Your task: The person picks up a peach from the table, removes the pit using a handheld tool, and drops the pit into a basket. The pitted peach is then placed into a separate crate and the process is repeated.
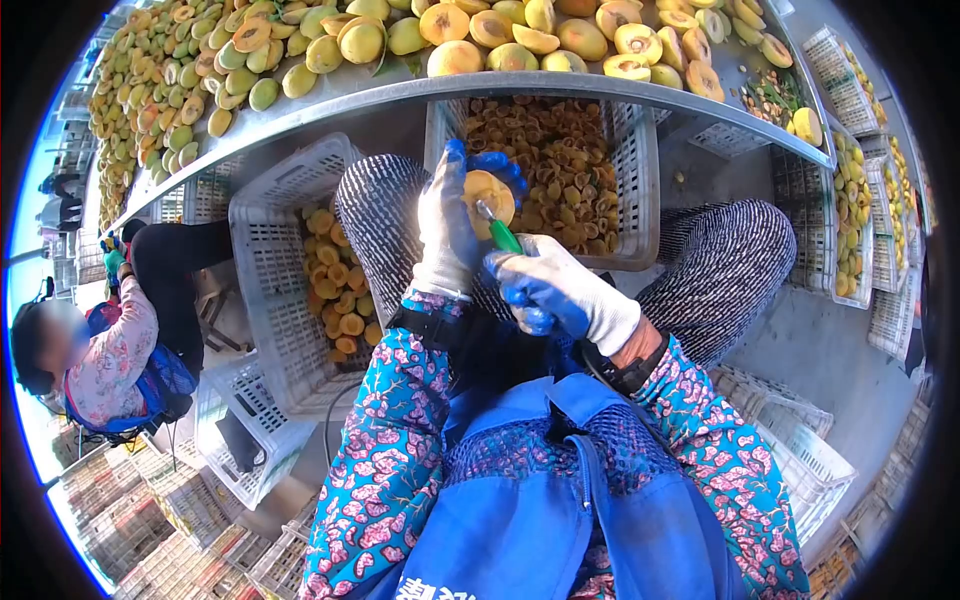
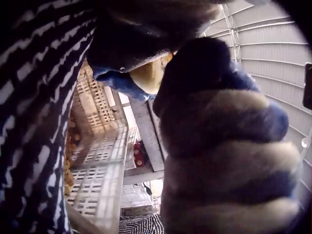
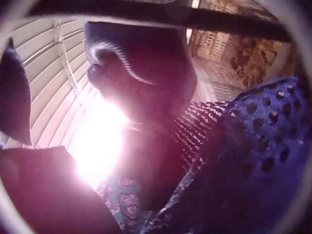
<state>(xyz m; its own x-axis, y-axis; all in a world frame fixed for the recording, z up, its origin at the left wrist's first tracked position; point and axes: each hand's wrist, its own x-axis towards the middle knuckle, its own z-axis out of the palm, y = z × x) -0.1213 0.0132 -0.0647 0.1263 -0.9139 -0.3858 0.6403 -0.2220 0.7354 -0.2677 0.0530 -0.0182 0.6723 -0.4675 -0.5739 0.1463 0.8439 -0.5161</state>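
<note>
In the head view my left hand (image 1: 447, 225), in a white and blue work glove, holds a halved yellow peach (image 1: 489, 192) with its cut face up. My gloved right hand (image 1: 565, 292) grips the green handle (image 1: 504, 236) of a small pitting tool, its metal tip against the middle of the cut face. A pale side of the peach (image 2: 147, 77) shows between gloved fingers in the left wrist view. Glare washes out much of the right wrist view, where the peach is hidden. Both hands are above my lap.
A metal table (image 1: 410, 88) heaped with halved peaches spans the front. Beneath it stands a crate (image 1: 640, 190) of brownish fruit pieces; left of my knee, another crate (image 1: 275, 300) holds peach halves. A seated person (image 1: 115, 350) is at far left. Stacked crates (image 1: 850, 220) line the right.
</note>
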